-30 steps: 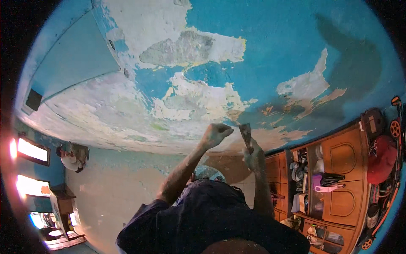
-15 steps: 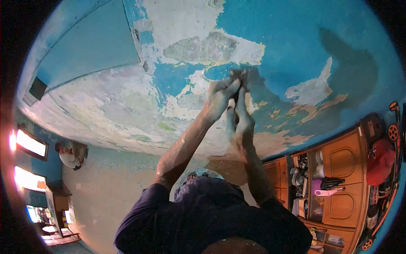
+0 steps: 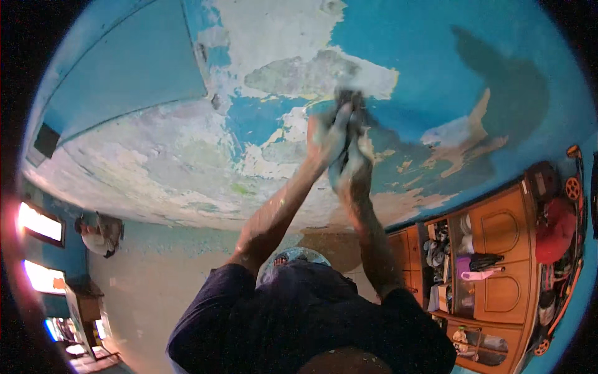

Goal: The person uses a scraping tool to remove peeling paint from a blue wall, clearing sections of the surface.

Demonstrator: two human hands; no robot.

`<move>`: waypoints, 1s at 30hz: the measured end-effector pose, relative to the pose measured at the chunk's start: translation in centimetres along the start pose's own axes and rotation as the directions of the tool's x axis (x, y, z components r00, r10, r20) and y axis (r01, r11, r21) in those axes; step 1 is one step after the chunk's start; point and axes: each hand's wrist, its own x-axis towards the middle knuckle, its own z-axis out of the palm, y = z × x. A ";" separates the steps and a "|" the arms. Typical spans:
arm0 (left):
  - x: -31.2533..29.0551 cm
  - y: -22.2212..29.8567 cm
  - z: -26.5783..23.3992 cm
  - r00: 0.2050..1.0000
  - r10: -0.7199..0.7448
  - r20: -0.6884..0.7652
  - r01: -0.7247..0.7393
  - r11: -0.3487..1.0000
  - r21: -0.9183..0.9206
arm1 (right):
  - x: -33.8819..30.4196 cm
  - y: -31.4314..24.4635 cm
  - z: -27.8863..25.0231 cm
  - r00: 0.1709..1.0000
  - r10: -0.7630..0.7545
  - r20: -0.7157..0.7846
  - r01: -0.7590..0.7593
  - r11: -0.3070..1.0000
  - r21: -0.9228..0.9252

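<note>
Both my arms are raised against a wall (image 3: 180, 134) of blue paint, with large pale bare patches where it has peeled. My left hand (image 3: 329, 138) and my right hand (image 3: 354, 165) are closed together, one above the other, around a dark scraper (image 3: 349, 98). Its flat end meets the wall at the border of a blue strip and a pale grey patch (image 3: 299, 71). Motion smears the blade and fingers, and most of the handle is hidden in my grip. Ragged blue paint (image 3: 255, 118) remains left of my hands.
On the right stands a wooden cabinet (image 3: 504, 227) with crowded shelves, beside a red bundle (image 3: 556, 230) and an orange-wheeled frame (image 3: 573, 187). Another person (image 3: 101, 235) is low at the far left, near bright windows (image 3: 42, 223). Paint flakes lie along the floor (image 3: 149, 274).
My hands and the scraper have shifted slightly up the wall, with the right hand drawn in closer to the left. The view has tilted a little, and the other person's posture has changed.
</note>
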 end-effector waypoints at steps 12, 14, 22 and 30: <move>-8.5 -9.9 -9.1 0.942 -0.326 0.076 0.334 0.907 -0.254 | -10.4 1.0 8.5 0.972 -0.004 0.234 -0.065 0.956 0.287; -7.6 -10.1 -9.2 0.950 -0.309 0.047 0.309 0.909 -0.279 | -10.6 1.6 11.0 0.987 -0.026 0.160 -0.019 0.962 0.272; -6.8 -13.6 -10.8 0.960 -0.279 -0.018 0.261 0.919 -0.294 | -12.3 3.8 18.0 1.000 0.003 -0.008 -0.001 0.966 0.257; -5.5 -13.0 -11.9 0.946 -0.311 0.090 0.323 0.911 -0.255 | -10.5 0.5 18.5 0.970 0.230 0.082 -0.231 0.973 0.002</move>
